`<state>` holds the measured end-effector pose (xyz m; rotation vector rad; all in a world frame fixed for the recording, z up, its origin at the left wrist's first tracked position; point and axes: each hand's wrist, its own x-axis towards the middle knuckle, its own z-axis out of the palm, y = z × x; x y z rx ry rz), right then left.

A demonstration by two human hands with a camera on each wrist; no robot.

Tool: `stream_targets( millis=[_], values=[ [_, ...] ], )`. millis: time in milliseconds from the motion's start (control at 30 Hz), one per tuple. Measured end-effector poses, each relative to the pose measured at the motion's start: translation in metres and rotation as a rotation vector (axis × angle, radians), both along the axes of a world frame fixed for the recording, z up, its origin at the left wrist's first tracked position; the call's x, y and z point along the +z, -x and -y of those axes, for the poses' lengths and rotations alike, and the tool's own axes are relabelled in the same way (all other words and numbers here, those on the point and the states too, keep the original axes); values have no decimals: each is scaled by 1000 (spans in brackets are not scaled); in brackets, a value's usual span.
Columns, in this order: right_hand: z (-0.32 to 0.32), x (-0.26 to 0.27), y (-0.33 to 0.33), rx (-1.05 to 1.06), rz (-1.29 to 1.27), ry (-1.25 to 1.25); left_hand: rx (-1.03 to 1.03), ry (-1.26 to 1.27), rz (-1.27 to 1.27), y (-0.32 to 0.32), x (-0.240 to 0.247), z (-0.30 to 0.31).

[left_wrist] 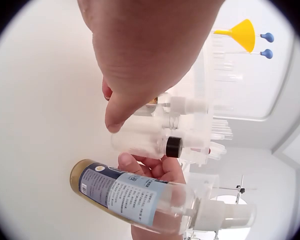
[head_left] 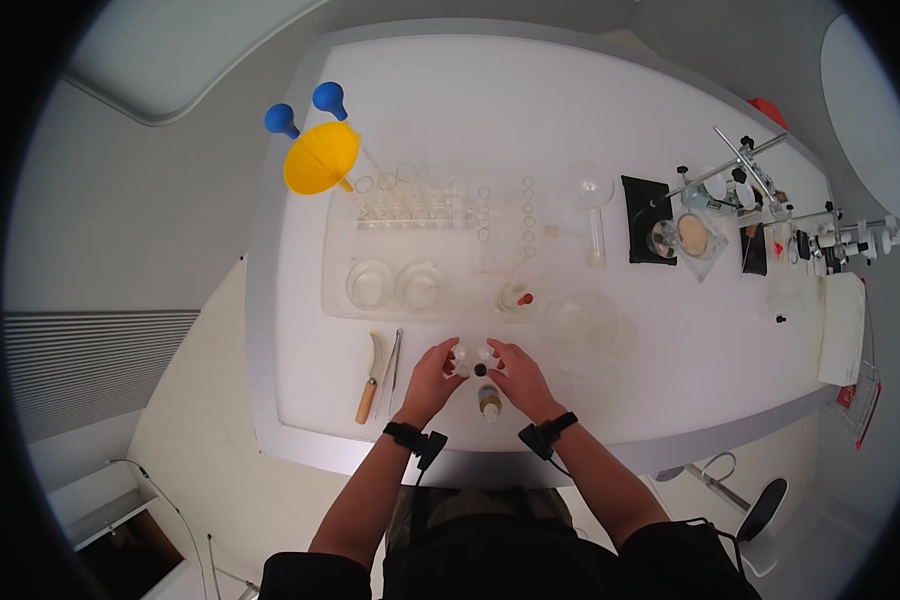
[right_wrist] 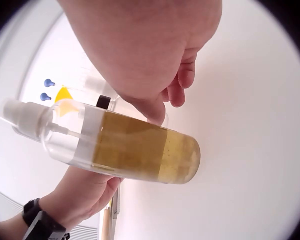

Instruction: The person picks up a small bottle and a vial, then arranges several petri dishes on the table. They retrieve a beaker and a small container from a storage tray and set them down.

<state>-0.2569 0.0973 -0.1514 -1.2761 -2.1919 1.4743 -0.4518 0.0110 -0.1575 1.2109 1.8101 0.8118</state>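
Note:
Several small clear bottles stand close together between the two hands, one black-capped bottle (head_left: 480, 370) (left_wrist: 145, 143) among white-topped ones (head_left: 460, 352). The left hand (head_left: 432, 385) (left_wrist: 140, 55) curls round their left side, its thumb against a clear bottle. From the right, the right hand (head_left: 523, 383) (right_wrist: 150, 50) has bent fingers and thumb round the group; its fingertips show beside the black-capped bottle in the left wrist view. A labelled spray bottle (head_left: 489, 402) (left_wrist: 135, 197) (right_wrist: 135, 145) with yellowish liquid stands between the wrists, touched by neither hand as far as visible.
A curved knife (head_left: 367, 398) and tweezers (head_left: 392, 365) lie left of the hands. Beyond is a clear tray (head_left: 335, 300) with tubes, dishes and a yellow funnel (head_left: 320, 160). A round flask (head_left: 595, 190) and metal stands (head_left: 760, 170) are farther right.

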Motion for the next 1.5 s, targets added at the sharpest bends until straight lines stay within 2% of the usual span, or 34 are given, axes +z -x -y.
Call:
stream_targets(
  millis=[500,567,667,833,1100,1267,1500],
  values=[
    [2,-7,-7,-23,-34,9,-22,-4,52,0,-14,-3],
    [12,-10,-16,-45,31,-92,-11,25,74,3,-11,5],
    [38,-9,-26,-49,113,-90,-19,57,27,10,-5,19],
    [70,-2,-22,-108,110,-66,-33,77,9,17,-3,52],
    [70,1,-9,-85,193,-207,37,123,8,15,8,104],
    [61,-10,-9,-353,169,-271,71,133,8,12,10,133],
    [36,-20,3,-424,130,-279,111,129,-8,7,17,163]
  ],
)
